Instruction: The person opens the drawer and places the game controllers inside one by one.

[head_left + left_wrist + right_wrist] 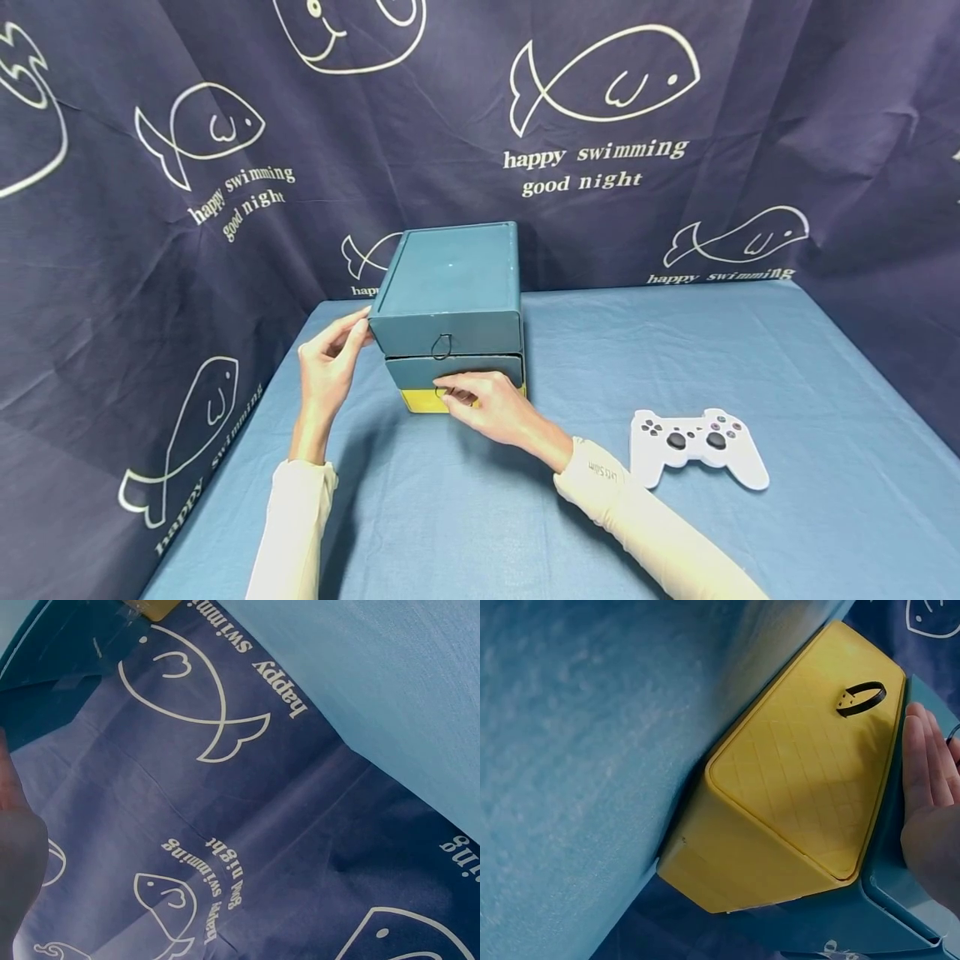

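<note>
A small stacked drawer box (457, 271) has two teal drawers over a yellow bottom drawer (802, 757). The middle drawer (408, 372) stands slightly out from the one above. My right hand (491, 408) is at its front, thumb and index finger pinching its thin black loop handle (954, 735); the other fingers lie straight along the drawer front in the right wrist view. With extended fingers, my left hand (330, 358) touches the box's left side near the upper front corner. Only part of that hand shows at the left wrist view's edge.
A white game controller (697, 446) lies on the blue cloth-covered table (637, 350), right of the box and close to my right sleeve (607, 492). Behind and to the left hangs a dark blue curtain (420, 150) with white fish drawings.
</note>
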`<state>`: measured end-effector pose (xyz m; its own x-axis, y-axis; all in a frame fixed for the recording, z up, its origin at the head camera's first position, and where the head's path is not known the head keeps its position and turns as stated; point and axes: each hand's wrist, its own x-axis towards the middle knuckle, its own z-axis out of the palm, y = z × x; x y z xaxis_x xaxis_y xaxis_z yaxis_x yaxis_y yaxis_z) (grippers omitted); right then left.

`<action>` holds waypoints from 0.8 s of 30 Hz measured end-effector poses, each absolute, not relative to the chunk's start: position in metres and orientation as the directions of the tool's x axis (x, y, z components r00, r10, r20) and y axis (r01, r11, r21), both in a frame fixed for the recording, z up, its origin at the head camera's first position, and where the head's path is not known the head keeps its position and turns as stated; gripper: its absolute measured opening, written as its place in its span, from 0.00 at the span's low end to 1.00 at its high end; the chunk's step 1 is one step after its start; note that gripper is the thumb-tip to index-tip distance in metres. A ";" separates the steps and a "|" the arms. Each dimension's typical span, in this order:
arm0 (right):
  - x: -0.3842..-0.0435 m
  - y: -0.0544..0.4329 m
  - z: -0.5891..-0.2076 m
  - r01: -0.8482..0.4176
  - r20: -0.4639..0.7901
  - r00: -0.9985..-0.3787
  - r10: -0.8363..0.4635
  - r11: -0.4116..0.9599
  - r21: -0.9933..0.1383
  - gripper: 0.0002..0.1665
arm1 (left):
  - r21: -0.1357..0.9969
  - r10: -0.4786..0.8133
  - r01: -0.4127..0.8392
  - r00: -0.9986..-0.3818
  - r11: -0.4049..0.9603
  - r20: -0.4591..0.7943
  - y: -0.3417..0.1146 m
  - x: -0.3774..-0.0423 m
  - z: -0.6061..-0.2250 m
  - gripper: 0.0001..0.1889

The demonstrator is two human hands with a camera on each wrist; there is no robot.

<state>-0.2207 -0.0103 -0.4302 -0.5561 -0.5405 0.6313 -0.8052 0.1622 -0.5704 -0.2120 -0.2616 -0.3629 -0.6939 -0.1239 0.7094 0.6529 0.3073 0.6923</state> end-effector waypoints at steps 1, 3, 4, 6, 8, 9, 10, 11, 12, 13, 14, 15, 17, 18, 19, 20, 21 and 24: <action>-0.221 -0.010 -0.430 -0.804 0.630 -0.559 -0.539 0.166 -0.571 0.14 | 0.692 -0.122 0.654 -0.693 0.307 0.710 -0.261 -0.212 -0.363 0.12; -0.221 -0.010 -0.430 -0.802 0.628 -0.562 -0.538 0.170 -0.572 0.14 | 0.690 -0.121 0.656 -0.693 0.305 0.711 -0.261 -0.212 -0.363 0.12; -0.221 -0.010 -0.431 -0.803 0.629 -0.563 -0.537 0.172 -0.571 0.14 | 0.690 -0.120 0.656 -0.692 0.306 0.712 -0.261 -0.212 -0.363 0.12; -0.222 -0.011 -0.431 -0.803 0.630 -0.563 -0.534 0.177 -0.569 0.14 | 0.689 -0.120 0.656 -0.692 0.309 0.712 -0.261 -0.212 -0.363 0.12; -0.222 -0.011 -0.430 -0.803 0.631 -0.564 -0.533 0.177 -0.569 0.14 | 0.692 -0.123 0.651 -0.695 0.313 0.709 -0.262 -0.212 -0.363 0.12; -0.223 -0.011 -0.430 -0.803 0.631 -0.563 -0.534 0.176 -0.569 0.14 | 0.693 -0.124 0.648 -0.696 0.315 0.707 -0.262 -0.212 -0.363 0.12; -0.223 -0.011 -0.430 -0.802 0.629 -0.565 -0.534 0.177 -0.570 0.14 | 0.694 -0.125 0.647 -0.697 0.317 0.706 -0.261 -0.212 -0.363 0.12; -0.223 -0.011 -0.430 -0.801 0.628 -0.567 -0.534 0.177 -0.573 0.14 | 0.696 -0.125 0.645 -0.698 0.317 0.705 -0.261 -0.212 -0.363 0.12; -0.224 -0.011 -0.430 -0.799 0.625 -0.569 -0.535 0.177 -0.575 0.14 | 0.696 -0.126 0.643 -0.699 0.318 0.704 -0.261 -0.211 -0.363 0.12; -0.224 -0.010 -0.430 -0.797 0.624 -0.570 -0.534 0.178 -0.577 0.14 | 0.697 -0.126 0.643 -0.700 0.319 0.703 -0.261 -0.211 -0.362 0.12; -0.224 -0.010 -0.430 -0.795 0.622 -0.573 -0.534 0.179 -0.579 0.14 | 0.697 -0.125 0.643 -0.700 0.318 0.703 -0.261 -0.211 -0.362 0.12; -0.225 -0.010 -0.430 -0.794 0.621 -0.574 -0.533 0.180 -0.580 0.14 | 0.696 -0.125 0.644 -0.699 0.317 0.704 -0.261 -0.211 -0.362 0.12; -0.225 -0.010 -0.430 -0.792 0.618 -0.577 -0.534 0.183 -0.582 0.15 | 0.695 -0.125 0.645 -0.698 0.318 0.705 -0.261 -0.212 -0.362 0.11; -0.225 -0.010 -0.430 -0.791 0.615 -0.579 -0.535 0.184 -0.584 0.15 | 0.694 -0.125 0.645 -0.698 0.320 0.706 -0.260 -0.212 -0.362 0.11; -0.224 -0.010 -0.430 -0.789 0.613 -0.580 -0.536 0.183 -0.586 0.15 | 0.695 -0.126 0.644 -0.698 0.321 0.705 -0.260 -0.211 -0.362 0.11; -0.224 -0.010 -0.429 -0.786 0.609 -0.583 -0.538 0.185 -0.589 0.15 | 0.695 -0.127 0.643 -0.699 0.321 0.704 -0.260 -0.211 -0.362 0.11; -0.224 -0.009 -0.429 -0.783 0.604 -0.586 -0.541 0.187 -0.593 0.15 | 0.697 -0.128 0.642 -0.699 0.321 0.703 -0.260 -0.211 -0.362 0.11; -0.221 -0.009 -0.429 -0.767 0.582 -0.602 -0.547 0.193 -0.612 0.16 | 0.700 -0.130 0.639 -0.702 0.321 0.700 -0.261 -0.211 -0.362 0.11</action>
<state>-0.2206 -0.0088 -0.4291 -0.6017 -0.5473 0.5818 -0.7672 0.1933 -0.6116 -0.2113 -0.2608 -0.3624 -0.7018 -0.1305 0.7004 0.6386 0.3206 0.6996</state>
